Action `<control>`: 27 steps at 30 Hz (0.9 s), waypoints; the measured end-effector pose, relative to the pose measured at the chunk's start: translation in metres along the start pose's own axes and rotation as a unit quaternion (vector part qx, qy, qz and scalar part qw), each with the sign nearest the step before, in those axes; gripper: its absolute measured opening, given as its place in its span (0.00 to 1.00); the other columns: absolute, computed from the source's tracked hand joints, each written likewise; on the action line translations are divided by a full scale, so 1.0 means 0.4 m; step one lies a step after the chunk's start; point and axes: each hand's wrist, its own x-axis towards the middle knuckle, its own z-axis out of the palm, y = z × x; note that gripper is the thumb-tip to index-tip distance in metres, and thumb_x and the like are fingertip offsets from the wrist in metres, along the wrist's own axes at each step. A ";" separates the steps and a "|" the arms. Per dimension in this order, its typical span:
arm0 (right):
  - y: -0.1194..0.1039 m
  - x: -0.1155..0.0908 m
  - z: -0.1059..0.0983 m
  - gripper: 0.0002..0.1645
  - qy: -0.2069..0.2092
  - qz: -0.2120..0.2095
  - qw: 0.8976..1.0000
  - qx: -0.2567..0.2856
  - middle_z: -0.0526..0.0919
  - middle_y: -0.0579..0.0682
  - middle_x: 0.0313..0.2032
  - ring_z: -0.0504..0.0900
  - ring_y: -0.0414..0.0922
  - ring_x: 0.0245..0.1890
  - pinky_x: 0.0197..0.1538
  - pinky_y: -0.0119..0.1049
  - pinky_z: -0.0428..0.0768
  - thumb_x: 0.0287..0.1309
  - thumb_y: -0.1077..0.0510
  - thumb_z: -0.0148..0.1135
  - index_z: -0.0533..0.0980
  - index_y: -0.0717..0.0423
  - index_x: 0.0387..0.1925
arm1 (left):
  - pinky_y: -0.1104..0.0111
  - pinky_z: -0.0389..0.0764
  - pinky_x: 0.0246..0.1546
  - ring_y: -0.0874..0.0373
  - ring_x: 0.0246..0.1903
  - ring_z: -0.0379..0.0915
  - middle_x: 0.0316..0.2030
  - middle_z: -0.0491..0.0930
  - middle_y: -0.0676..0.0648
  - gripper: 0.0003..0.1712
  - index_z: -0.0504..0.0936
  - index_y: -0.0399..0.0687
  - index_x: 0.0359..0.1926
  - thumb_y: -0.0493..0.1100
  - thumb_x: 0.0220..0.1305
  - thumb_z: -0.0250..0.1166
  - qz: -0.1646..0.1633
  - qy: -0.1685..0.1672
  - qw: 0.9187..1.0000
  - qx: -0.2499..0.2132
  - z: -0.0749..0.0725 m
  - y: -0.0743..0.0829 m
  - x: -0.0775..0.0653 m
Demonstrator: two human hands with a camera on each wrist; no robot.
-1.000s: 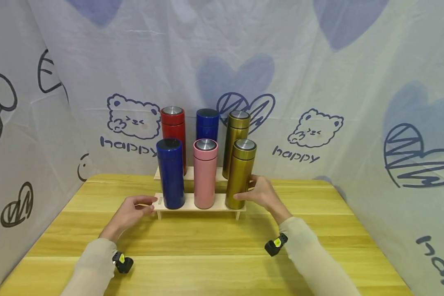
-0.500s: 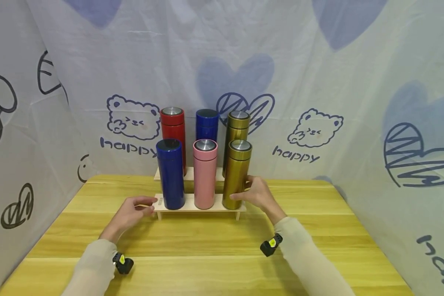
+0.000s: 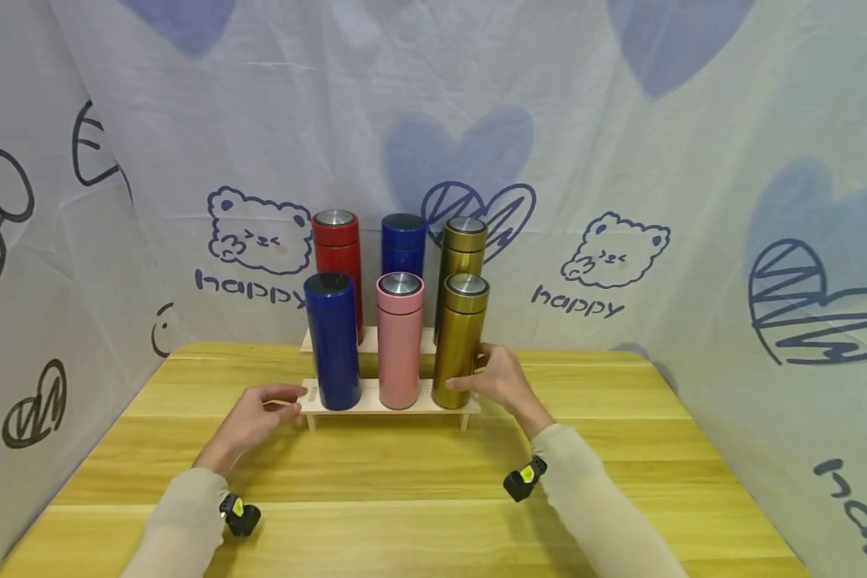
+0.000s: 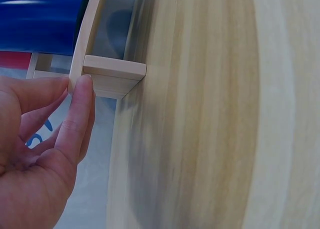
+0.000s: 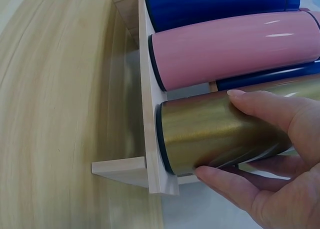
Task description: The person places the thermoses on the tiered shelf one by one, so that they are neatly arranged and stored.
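A two-tier wooden rack (image 3: 370, 395) bears thermos bottles standing upright in two rows. My right hand (image 3: 507, 382) grips the front gold thermos (image 3: 462, 341) low on its body, thumb on the near side. In the right wrist view the base of this gold thermos (image 5: 215, 131) sits at the right end of the front shelf. At the shelf's left end, my left hand (image 3: 251, 417) pinches the board (image 4: 83, 44) between thumb and fingers. Beside the gold bottle stand a pink thermos (image 3: 400, 349) and, further left, a blue thermos (image 3: 335, 349).
On the rear, higher tier are a red thermos (image 3: 337, 249), another blue thermos (image 3: 403, 245) and another gold thermos (image 3: 465, 241), partly hidden by the front row. The rack stands toward the back of a wooden table (image 3: 376, 514), before a printed cloth (image 3: 585, 144).
My right hand has shifted the front gold thermos a little to the left, toward the pink one, and it leans less. The left hand has stayed at the shelf end.
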 end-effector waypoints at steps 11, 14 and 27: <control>-0.002 -0.001 0.004 0.45 0.005 -0.001 1.000 -0.005 0.87 0.62 0.51 0.85 0.55 0.51 0.58 0.51 0.82 0.42 0.52 0.86 0.77 0.68 0.59 | 0.76 0.81 0.44 0.51 0.46 0.87 0.64 0.77 0.29 0.23 0.79 0.32 0.64 0.36 0.71 0.64 0.001 -0.001 1.000 -0.004 0.000 0.002 0.000; -0.002 -0.002 0.004 0.44 0.007 -0.003 1.000 -0.005 0.87 0.62 0.50 0.85 0.55 0.50 0.57 0.50 0.82 0.41 0.52 0.86 0.78 0.68 0.58 | 0.76 0.81 0.43 0.53 0.45 0.86 0.64 0.77 0.29 0.23 0.79 0.32 0.64 0.36 0.71 0.64 0.001 -0.001 1.000 -0.004 0.000 0.002 0.000; 0.016 -0.011 0.020 0.42 0.016 -0.023 0.999 0.017 0.88 0.61 0.49 0.86 0.54 0.48 0.55 0.48 0.84 0.45 0.51 0.84 0.77 0.67 0.59 | 0.73 0.81 0.44 0.51 0.46 0.86 0.65 0.77 0.30 0.23 0.79 0.33 0.64 0.37 0.71 0.64 -0.004 -0.001 1.000 0.006 -0.001 0.003 -0.006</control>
